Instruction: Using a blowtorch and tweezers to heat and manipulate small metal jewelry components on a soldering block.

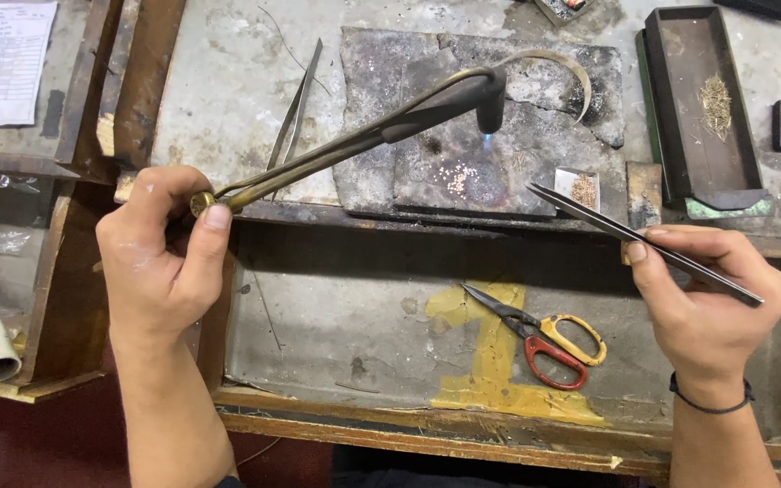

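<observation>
While the left hand (160,258) grips a lit torch (381,126) angled down onto a charred soldering block (463,117), right-hand (707,303) fingers pinch tweezers (644,244) poised beside it.

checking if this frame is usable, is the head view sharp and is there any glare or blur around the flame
Head view: evenly lit and sharp, with soft shadows under the left hand and right hand; the torch flame is a small blue glow, no glare on the charred block; slight wide-angle bending at the edges.

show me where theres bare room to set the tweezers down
Free: the lower tray left of the scissors, and the benchtop left of the charred block. Crowded: the block under the torch flame, and beside the dark trough.
</observation>
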